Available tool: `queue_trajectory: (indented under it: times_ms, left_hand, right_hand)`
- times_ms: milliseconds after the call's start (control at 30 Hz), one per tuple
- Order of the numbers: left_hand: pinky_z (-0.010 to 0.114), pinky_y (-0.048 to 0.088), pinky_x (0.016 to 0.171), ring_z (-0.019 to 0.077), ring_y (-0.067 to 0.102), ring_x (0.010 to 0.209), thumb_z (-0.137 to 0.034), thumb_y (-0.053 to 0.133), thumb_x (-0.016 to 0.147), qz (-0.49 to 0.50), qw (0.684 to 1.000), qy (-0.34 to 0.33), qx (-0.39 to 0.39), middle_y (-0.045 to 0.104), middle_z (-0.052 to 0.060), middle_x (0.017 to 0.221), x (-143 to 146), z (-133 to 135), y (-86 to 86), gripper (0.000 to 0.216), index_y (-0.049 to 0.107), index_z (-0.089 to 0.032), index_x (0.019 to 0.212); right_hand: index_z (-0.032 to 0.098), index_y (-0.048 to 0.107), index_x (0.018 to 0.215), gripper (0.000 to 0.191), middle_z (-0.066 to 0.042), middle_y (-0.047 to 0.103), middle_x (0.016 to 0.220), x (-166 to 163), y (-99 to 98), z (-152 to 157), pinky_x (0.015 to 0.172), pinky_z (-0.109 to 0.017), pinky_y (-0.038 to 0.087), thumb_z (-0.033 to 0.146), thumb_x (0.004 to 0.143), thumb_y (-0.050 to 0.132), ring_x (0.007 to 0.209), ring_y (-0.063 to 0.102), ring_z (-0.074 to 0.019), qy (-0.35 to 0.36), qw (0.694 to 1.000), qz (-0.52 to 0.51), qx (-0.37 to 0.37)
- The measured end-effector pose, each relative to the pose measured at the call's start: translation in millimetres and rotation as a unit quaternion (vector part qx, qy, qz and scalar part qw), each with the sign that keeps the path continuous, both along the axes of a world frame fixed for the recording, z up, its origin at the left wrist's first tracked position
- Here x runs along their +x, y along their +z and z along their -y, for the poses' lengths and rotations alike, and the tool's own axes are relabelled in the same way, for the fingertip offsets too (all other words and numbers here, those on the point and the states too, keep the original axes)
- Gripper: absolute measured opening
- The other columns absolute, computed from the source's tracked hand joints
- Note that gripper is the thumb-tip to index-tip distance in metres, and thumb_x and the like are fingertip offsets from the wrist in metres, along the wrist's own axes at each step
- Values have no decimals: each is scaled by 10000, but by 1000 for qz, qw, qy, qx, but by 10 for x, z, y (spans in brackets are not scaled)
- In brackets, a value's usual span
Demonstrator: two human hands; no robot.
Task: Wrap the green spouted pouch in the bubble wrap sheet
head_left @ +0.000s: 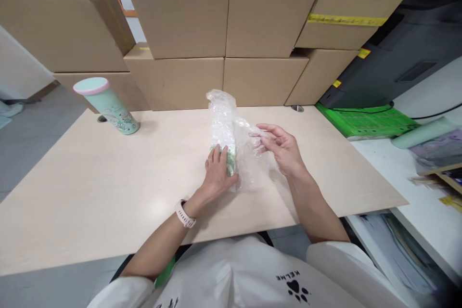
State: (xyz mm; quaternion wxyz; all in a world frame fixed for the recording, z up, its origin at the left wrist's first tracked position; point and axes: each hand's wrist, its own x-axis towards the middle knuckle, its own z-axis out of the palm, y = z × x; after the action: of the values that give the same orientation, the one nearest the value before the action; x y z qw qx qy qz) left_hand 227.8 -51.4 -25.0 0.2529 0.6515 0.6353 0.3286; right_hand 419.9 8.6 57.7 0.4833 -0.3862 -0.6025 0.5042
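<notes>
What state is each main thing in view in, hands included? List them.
Clear plastic bubble wrap: over green-patterned item, one side loose
Bare left hand: resting on wrapped item
Bare right hand: pinching loose side
Mint-green, pink-rimmed cylindrical tumbler: upright, lid on
Brown cardboard boxes: stacked
Pale pink wristband: fastened

Desk (90, 202), lower left: is leaving passage. Bubble wrap (223, 118), centre: is obstructing. Cardboard boxes (180, 82), upper centre: are walling off the far edge. Tumbler (111, 106), left: is obstructing.

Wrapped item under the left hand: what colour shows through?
The wrapped item shows green through the clear bubble wrap, best in the head view.
</notes>
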Motion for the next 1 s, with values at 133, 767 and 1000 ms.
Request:
queue_trajectory:
  times_ms: [133, 767, 1000]
  left_hand:
    - [503, 402, 1088, 336, 407, 1394, -187, 608, 688, 222, 974, 33, -37, 390, 166, 1538, -296, -75, 74, 867, 316, -215, 1505]
    - [343, 513, 836, 185, 621, 924, -258, 577, 843, 193, 971, 140, -10, 630, 94, 1136, -416, 111, -119, 439, 572, -192, 1277]
    - [330, 538, 773, 183, 659, 835, -488, 568, 867, 475, 859, 174, -87, 671, 73, 958, -470, 25, 57, 443, 572, -158, 1164]
  right_hand:
    - [229, 652, 1162, 443, -73, 744, 1034, 249, 53, -141, 600, -308, 570, 459, 791, 727, 690, 685, -164, -87, 994, 1, 72]
    - [208, 702, 1051, 384, -95, 549, 1438, -198, -767, 123, 1171, -618, 211, 402, 1016, 372, 1460, 313, -317, 103, 862, 439, 230]
    - [326, 521, 1396, 469, -9, 405, 1576, -371, -488, 196, 1195, -517, 292, 527, 1022, 322, 1509, 245, -212, 285, 907, 271, 149]
